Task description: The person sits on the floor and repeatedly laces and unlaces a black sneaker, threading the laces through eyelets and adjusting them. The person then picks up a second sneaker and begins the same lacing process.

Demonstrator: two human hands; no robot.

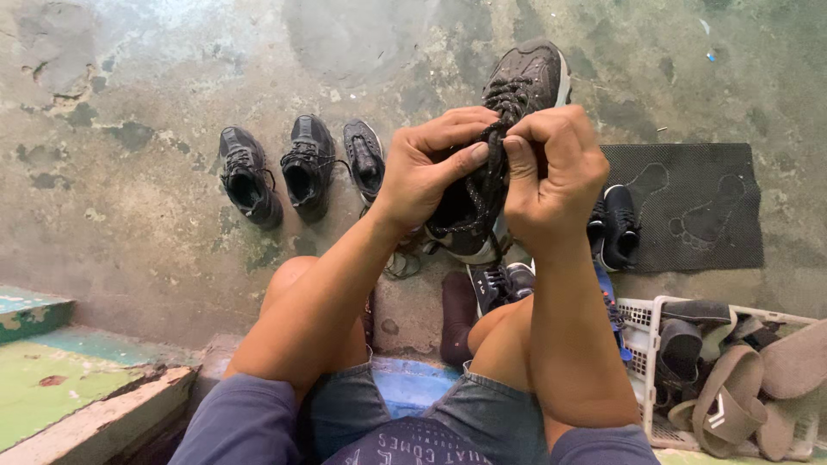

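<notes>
Both hands hold one black shoe point(517, 95) up in the middle of the frame. Left hand point(426, 168) cups its side so it stays put, while right hand point(551, 168) pinches the lace point(493, 164). Three more black shoes point(306, 164) sit at the upper left.

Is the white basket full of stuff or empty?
Full. The white basket at the lower right is packed with brown sandals and dark slippers that reach up past its rim.
</notes>
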